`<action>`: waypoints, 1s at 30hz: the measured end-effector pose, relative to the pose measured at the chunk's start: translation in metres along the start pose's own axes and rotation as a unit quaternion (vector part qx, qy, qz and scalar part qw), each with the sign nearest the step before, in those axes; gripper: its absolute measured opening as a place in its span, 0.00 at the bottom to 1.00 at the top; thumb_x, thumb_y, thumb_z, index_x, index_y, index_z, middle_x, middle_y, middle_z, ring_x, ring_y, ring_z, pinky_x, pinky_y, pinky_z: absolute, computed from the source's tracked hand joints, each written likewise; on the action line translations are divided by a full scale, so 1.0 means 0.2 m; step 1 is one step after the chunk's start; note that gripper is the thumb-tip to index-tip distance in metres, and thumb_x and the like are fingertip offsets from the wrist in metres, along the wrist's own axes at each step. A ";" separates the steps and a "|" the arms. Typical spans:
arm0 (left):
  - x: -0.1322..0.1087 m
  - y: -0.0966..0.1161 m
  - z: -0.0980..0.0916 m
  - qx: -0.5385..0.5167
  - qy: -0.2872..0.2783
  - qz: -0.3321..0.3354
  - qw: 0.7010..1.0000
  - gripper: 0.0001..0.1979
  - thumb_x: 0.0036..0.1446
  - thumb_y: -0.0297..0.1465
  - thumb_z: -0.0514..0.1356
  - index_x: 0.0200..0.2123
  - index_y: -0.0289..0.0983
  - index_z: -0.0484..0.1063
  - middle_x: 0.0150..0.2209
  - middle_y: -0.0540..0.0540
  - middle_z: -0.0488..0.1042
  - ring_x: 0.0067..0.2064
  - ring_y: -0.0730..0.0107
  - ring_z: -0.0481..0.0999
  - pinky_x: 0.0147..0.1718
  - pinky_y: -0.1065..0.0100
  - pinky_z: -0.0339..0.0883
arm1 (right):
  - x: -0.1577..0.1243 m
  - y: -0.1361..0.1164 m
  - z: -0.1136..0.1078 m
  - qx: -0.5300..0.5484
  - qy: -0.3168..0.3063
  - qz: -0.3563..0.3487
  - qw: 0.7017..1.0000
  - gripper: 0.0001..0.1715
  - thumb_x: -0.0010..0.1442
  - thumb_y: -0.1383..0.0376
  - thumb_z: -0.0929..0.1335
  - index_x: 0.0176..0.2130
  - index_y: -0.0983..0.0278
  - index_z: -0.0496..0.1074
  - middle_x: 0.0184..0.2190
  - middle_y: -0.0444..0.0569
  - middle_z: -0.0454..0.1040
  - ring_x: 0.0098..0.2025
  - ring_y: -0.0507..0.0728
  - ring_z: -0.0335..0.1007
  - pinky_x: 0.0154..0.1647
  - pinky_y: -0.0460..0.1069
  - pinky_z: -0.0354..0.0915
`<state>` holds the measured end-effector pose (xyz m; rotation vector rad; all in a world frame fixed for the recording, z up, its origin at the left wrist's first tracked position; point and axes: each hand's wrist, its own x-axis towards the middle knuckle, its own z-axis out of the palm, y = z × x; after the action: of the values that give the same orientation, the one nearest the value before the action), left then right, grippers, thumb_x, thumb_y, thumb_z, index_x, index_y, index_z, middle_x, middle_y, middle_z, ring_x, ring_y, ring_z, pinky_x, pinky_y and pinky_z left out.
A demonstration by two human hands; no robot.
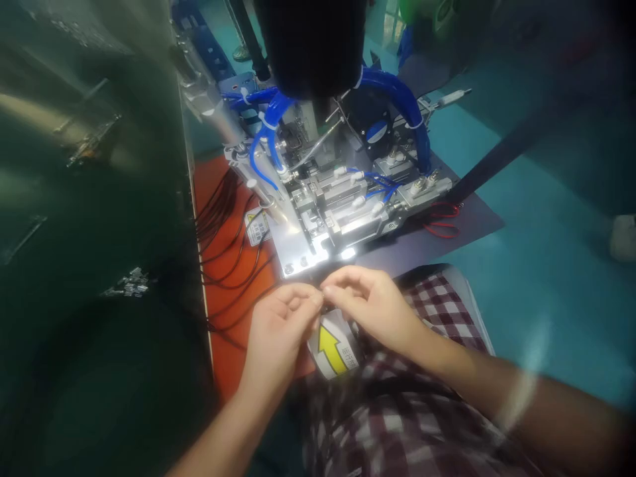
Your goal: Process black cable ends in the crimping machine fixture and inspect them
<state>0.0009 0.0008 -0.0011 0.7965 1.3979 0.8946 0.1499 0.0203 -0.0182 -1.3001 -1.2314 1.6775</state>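
My left hand (278, 328) and my right hand (368, 301) meet fingertip to fingertip just in front of a small metal machine (338, 205). Both pinch something tiny between thumb and forefinger; it is too small to make out. Under the hands lies a white label with a yellow arrow (332, 350). Thin black wires (228, 245) lie on the orange mat (223, 318) to the left of my left hand.
Blue air hoses (397, 93) loop over the machine, under a black cylinder (311, 46). Red wires (442, 222) lie at its right on a dark mat. A green metal panel (89, 232) fills the left. My checked garment (397, 411) is below; teal floor right.
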 end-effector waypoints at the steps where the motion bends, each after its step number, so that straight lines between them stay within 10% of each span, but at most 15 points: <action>1: 0.00 0.00 0.00 0.011 0.000 0.001 1.000 0.10 0.52 0.34 0.65 0.25 0.33 0.70 0.16 0.55 0.64 0.19 0.84 0.58 0.18 0.80 0.50 | 0.00 0.00 0.01 -0.004 0.005 -0.011 1.000 0.08 0.57 0.63 0.68 0.32 0.66 0.73 0.26 0.44 0.71 0.23 0.49 0.61 0.23 0.45 0.59; 9: 0.00 -0.01 -0.04 0.173 0.013 0.087 0.981 0.11 0.52 0.35 0.65 0.36 0.35 0.74 0.28 0.49 0.74 0.28 0.74 0.72 0.27 0.74 0.66 | 0.03 0.07 0.00 -0.050 0.013 -0.039 0.998 0.08 0.60 0.63 0.65 0.30 0.65 0.69 0.22 0.42 0.68 0.22 0.49 0.63 0.25 0.46 0.60; 17: 0.04 -0.11 -0.15 0.368 0.025 0.269 0.890 0.05 0.58 0.29 0.59 0.37 0.39 0.75 0.36 0.49 0.75 0.38 0.71 0.74 0.35 0.71 0.69 | 0.07 0.08 -0.04 -0.092 0.020 0.022 0.995 0.13 0.60 0.61 0.65 0.28 0.67 0.69 0.19 0.40 0.63 0.21 0.48 0.56 0.23 0.45 0.54; 30: 0.06 -0.16 -0.17 0.410 -0.014 0.385 0.827 0.13 0.59 0.20 0.57 0.44 0.35 0.76 0.38 0.46 0.73 0.40 0.74 0.73 0.39 0.75 0.67 | 0.10 0.11 -0.03 -0.089 0.030 0.024 0.995 0.11 0.57 0.61 0.68 0.27 0.66 0.71 0.24 0.46 0.71 0.26 0.52 0.64 0.25 0.46 0.58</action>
<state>-0.0308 -0.0048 -0.0352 2.1332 1.4314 0.8330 0.1518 0.0333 -0.0457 -1.4856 -1.3486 1.5775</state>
